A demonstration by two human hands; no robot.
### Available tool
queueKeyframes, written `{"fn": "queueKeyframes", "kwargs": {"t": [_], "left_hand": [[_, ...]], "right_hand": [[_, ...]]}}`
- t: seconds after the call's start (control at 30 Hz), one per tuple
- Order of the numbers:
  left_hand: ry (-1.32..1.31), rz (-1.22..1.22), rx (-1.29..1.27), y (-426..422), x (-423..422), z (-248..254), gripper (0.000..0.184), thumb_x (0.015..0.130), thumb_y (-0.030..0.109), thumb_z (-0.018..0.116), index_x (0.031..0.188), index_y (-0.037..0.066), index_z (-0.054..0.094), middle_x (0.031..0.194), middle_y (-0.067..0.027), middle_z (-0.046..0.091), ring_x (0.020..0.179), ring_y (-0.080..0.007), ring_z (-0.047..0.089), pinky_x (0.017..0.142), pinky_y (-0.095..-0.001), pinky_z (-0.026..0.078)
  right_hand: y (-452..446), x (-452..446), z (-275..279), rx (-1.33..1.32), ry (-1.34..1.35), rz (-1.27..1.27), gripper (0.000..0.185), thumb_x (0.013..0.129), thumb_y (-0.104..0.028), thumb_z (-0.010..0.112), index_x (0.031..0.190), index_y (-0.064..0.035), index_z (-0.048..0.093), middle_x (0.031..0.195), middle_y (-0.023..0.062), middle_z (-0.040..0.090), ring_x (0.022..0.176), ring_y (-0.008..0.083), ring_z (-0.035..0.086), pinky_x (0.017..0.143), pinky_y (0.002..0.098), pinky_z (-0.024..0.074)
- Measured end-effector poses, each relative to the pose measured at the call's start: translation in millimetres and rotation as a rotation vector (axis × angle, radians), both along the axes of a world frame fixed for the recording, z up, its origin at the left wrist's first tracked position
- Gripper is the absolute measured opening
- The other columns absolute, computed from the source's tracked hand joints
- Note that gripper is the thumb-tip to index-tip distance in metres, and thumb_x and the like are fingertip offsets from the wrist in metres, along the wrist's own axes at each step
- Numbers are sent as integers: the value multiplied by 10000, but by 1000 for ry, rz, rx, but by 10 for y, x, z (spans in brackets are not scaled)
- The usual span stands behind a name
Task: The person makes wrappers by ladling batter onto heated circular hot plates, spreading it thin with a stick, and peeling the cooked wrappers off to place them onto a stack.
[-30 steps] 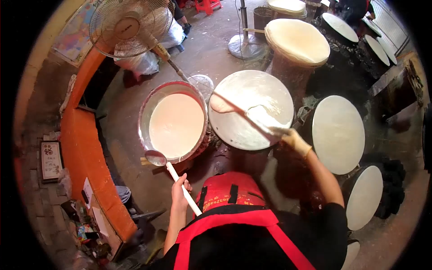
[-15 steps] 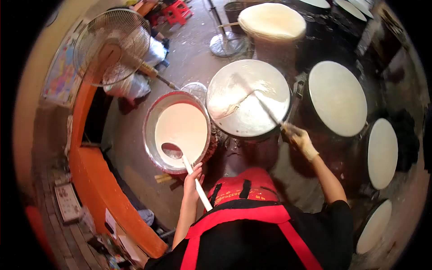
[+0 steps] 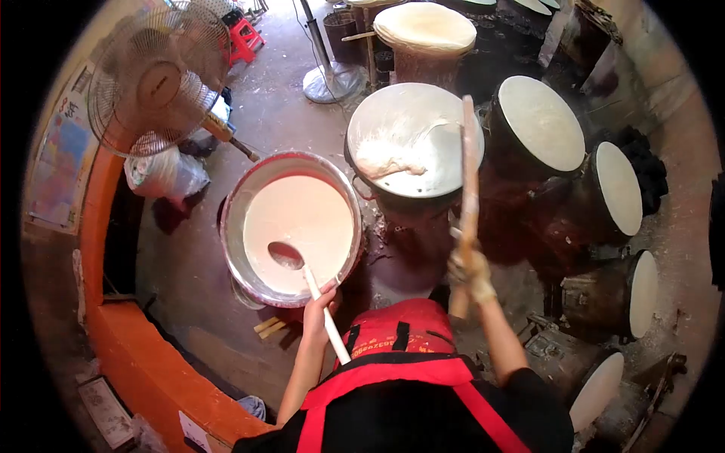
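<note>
My left hand is closed round the white handle of a ladle. Its bowl rests in the pale batter, inside a large metal pot. My right hand, in a light glove, grips a long flat wooden spreader, held up near the right side of the round griddle. On that griddle a thin white film shows, with a thicker lump of batter at its front left. Whether the spreader touches the griddle I cannot tell.
Several more round griddles, one of them the nearest griddle, curve down the right side. A stack of thin round sheets stands at the back. An electric fan is at upper left, above an orange counter edge.
My right hand has drawn the spreader back from the griddle's middle and turned it nearly upright. Batter has gathered into a lump. The ladle stays in the pot; the whole view has shifted.
</note>
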State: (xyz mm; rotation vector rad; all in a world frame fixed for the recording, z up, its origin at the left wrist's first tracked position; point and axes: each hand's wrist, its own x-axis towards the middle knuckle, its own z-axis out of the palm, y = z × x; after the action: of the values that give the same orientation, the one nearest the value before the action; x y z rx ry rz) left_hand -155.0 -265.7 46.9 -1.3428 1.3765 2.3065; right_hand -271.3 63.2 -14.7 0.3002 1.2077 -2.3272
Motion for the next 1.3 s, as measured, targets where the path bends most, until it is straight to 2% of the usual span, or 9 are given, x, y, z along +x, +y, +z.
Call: {"fn": "queueKeyframes", "kwargs": {"t": [0.2,0.23,0.33,0.43,0.67,0.83,1.0,1.2,1.3], "left_hand": [[-6,109,-75,-203,848,14,368,823,50,583,1189,20,563,1129,14,589,860,-42,520,716,-154,399],[-3,128,-73,-219,957,21,374,825,49,581,1197,18,555,1099,19,591,807,-39,503,683,-152,384],[-25,157,-44,-296,1207,9,379,825,48,574,1203,30,549,1071,32,579,729,-43,457,659,-156,358],[-58,162,5,-388,1271,-78,379,826,72,575,1204,51,554,1112,31,570,799,-45,471,721,-172,364],[25,74,37,-302,958,-74,373,828,122,574,1198,76,574,1194,43,556,1027,-42,465,877,-203,323],[42,-6,40,-132,783,-109,359,825,69,572,1184,62,576,1164,61,575,920,8,480,755,-128,356],[57,-57,-8,144,544,78,360,834,81,565,1193,47,573,1078,58,583,821,-4,475,713,-140,379],[60,-100,-36,417,348,-5,368,844,99,557,1210,56,560,983,69,562,771,-3,488,685,-124,406],[61,-65,-22,694,179,96,346,826,66,573,1170,29,579,891,70,543,685,-17,420,611,-137,350]], "right_hand": [[-2509,-902,-294,429,281,-171,312,910,-221,516,1206,-121,518,662,-47,439,478,60,393,394,230,332],[-2770,-1071,-411,17,1,-180,235,921,-236,482,1121,-122,529,650,-21,451,463,85,401,393,245,337],[-3207,-1331,-975,703,363,-478,250,929,-218,449,1160,-131,488,682,13,466,487,132,429,432,285,347],[-2802,-809,-737,599,333,-425,419,924,-140,467,1336,-78,422,895,82,583,738,210,537,698,327,450],[-1405,-389,-46,287,-154,-289,409,921,-373,504,1311,-280,422,601,-38,417,400,71,349,336,234,280],[-1568,-727,88,-36,-103,-392,292,816,-433,587,804,-167,465,594,1,487,383,97,368,355,253,281],[-1572,-398,-390,183,-62,51,432,933,-279,500,1353,-279,400,622,-27,459,419,77,356,367,234,301],[-271,-277,-33,364,-105,3,325,915,-472,464,1110,-217,506,605,-37,411,401,76,323,369,223,263],[-229,-572,-57,-98,-213,-105,418,876,-475,539,1142,-153,519,592,-23,476,390,71,353,328,224,281]]}}
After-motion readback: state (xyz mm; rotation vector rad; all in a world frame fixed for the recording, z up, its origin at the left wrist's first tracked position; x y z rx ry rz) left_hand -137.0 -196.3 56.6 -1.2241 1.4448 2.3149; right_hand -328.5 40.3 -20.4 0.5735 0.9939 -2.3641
